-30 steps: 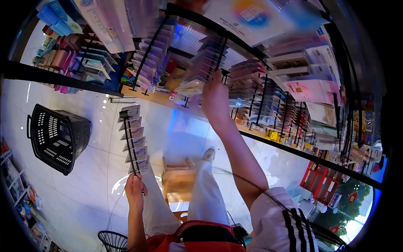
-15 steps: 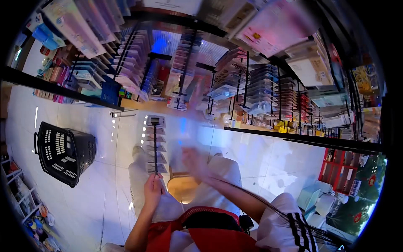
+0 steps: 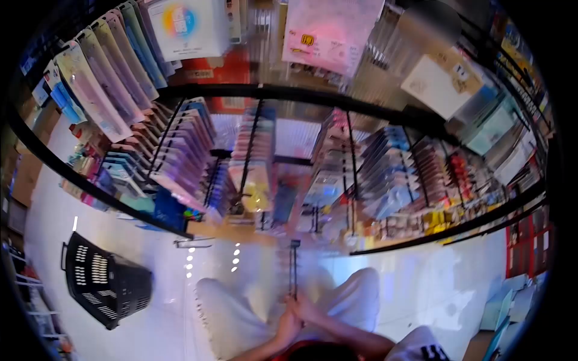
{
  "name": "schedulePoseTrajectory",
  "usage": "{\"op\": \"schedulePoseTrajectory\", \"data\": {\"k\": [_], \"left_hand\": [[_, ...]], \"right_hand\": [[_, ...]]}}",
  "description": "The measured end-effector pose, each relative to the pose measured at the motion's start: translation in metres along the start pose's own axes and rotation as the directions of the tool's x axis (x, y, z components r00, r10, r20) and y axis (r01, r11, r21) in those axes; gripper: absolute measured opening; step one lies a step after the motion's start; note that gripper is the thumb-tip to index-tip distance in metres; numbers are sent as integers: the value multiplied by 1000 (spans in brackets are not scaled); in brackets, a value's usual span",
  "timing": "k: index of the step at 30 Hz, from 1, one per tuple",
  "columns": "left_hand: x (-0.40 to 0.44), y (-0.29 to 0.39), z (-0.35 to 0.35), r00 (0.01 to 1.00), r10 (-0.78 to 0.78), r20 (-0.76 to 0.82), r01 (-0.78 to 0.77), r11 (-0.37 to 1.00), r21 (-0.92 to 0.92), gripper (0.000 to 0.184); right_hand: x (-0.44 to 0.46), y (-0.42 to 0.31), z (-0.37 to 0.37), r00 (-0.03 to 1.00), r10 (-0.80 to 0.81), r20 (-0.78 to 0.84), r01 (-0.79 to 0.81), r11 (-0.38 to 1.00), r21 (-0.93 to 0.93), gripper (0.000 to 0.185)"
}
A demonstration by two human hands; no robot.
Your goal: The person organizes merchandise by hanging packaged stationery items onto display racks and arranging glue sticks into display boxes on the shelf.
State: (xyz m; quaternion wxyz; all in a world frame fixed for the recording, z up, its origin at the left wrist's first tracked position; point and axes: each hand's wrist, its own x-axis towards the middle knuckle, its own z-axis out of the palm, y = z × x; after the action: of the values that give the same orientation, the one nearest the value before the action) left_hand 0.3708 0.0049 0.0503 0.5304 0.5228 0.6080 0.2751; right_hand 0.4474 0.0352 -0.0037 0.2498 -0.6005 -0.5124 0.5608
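Note:
A black metal display hook points away from me over my lap. Around its near end, my left hand is closed. My right hand is closed at the same spot, pressed against the left, and the fingers of both overlap. Pale, smeared shapes lie beside the hook; whether packets still hang on it I cannot make out. Beyond the hook's far end stands the shelf rack, where rows of packaged goods hang on similar hooks.
A black shopping basket stands on the white floor to the left. The rack's dark front rail crosses the right side. Larger packs hang above, among them a pink pack. Red shelving stands at the far right.
My view has tilted up toward the rack. My right hand, blurred and apart before, has joined my left at the hook. The hook has moved right; the packets clearly seen on it earlier are now indistinct.

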Motion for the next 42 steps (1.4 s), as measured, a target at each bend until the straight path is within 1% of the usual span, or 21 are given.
{"op": "schedulePoseTrajectory", "data": {"k": [1, 2, 5, 7, 9, 14, 15, 16, 17, 18, 21, 24, 27, 28, 30, 33, 36, 39, 40, 41, 42], "left_hand": [[-1, 20, -2, 997, -63, 41, 62, 998, 11, 37], [-1, 33, -4, 987, -135, 90, 133, 991, 28, 38], [-4, 34, -9, 994, -70, 82, 69, 997, 15, 37], [-6, 46, -21, 995, 19, 96, -13, 998, -63, 31], [-11, 64, -33, 999, 4, 53, 2, 993, -114, 26], [-27, 100, -62, 992, -73, 101, 92, 977, -190, 23], [-45, 103, -63, 987, -138, 80, 151, 973, -175, 22], [-47, 104, -56, 988, -151, 21, 152, 972, -179, 21], [-33, 104, -59, 988, -151, -31, 144, 976, -164, 20], [-57, 127, -78, 990, -122, 64, 130, 980, -147, 17], [-36, 127, -88, 992, -76, 105, 93, 982, -162, 22], [-47, 141, -96, 988, -100, 118, 123, 971, -206, 22], [-56, 155, -104, 987, -90, 135, 117, 971, -209, 23], [-57, 157, -106, 988, -65, 138, 92, 976, -200, 24], [-58, 157, -108, 989, -14, 149, 41, 983, -180, 25], [-55, 149, -106, 981, -7, 193, 21, 997, -71, 33], [-49, 126, -94, 952, -83, 295, 130, 982, -141, 39], [-40, 84, -67, 939, -71, 337, 166, 951, -261, 36], [-33, 58, -50, 967, 91, 239, -26, 965, -262, 33], [-21, 29, -30, 955, 260, 142, -221, 944, -244, 30], [-16, 30, -25, 955, 258, 149, -208, 936, -284, 28]], "right_hand": [[0, -8, -23, 995, -70, -75, 64, 995, -83, 33], [-8, -20, -32, 990, -118, -80, 104, 982, -156, 29], [-17, -48, -35, 997, -7, -80, 2, 999, -53, 26], [-17, -52, -27, 992, 9, -125, -12, 1000, -19, 25], [-22, -71, -28, 994, 23, -109, -24, 1000, -14, 26], [-35, -121, -27, 997, 39, -63, -39, 999, -12, 27], [-48, -128, -24, 998, 31, -48, -36, 994, -101, 28], [-42, -135, -33, 999, -36, -34, 28, 976, -216, 28], [-52, -137, -24, 991, -101, -88, 86, 983, -164, 29], [-62, -141, -16, 976, -166, -142, 150, 982, -119, 29], [-42, -161, -24, 995, 96, -29, -96, 995, -21, 26], [-52, -181, -24, 998, 16, -61, -14, 999, 35, 23], [-64, -200, -28, 997, -31, -65, 31, 999, -10, 21], [-64, -205, -28, 997, -8, -73, 11, 999, 37, 21], [-66, -208, -26, 995, 40, -88, -28, 991, 134, 21], [-67, -193, -25, 994, 67, -91, -55, 990, 126, 22], [-68, -194, -34, 988, 150, -25, -146, 984, 106, 25], [-62, -139, -26, 990, 101, -102, -94, 993, 66, 24], [-59, -120, -24, 986, 88, -139, -79, 994, 75, 24], [-54, -100, -23, 982, 74, -177, -60, 995, 84, 24], [-52, -92, -25, 975, 59, -215, -40, 995, 90, 23]]}}
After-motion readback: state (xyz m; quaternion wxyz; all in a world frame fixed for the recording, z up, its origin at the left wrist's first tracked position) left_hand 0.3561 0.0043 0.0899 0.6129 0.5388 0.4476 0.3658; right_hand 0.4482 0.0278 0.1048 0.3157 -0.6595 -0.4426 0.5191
